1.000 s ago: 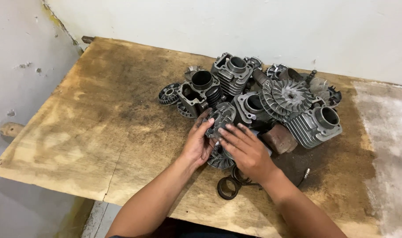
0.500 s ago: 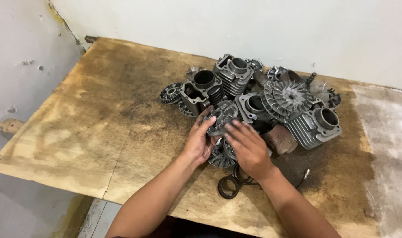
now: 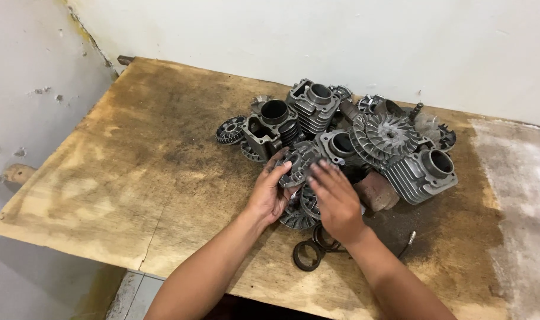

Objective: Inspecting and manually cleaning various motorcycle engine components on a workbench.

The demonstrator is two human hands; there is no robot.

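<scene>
A heap of grey metal engine parts lies on a stained wooden table (image 3: pixel 133 172). My left hand (image 3: pixel 271 192) grips a round grey finned cover (image 3: pixel 299 163) at the heap's near edge, fingers curled over its rim. Beside it my right hand (image 3: pixel 336 198) rests flat, fingers spread, over more finned discs (image 3: pixel 296 218). Behind them stand finned cylinder blocks (image 3: pixel 273 124) (image 3: pixel 314 104) (image 3: pixel 424 172) and a large fan-like disc (image 3: pixel 385 136).
Dark rubber rings (image 3: pixel 308 255) lie near the front edge, below my right wrist. A rusty brown part (image 3: pixel 376 191) sits right of my right hand. A white wall (image 3: pixel 341 35) backs the table; a gap opens to the left and front.
Both hands shifted slightly on the parts; the left hand's fingers now curl over the finned cover's rim. The pile itself stays put.
</scene>
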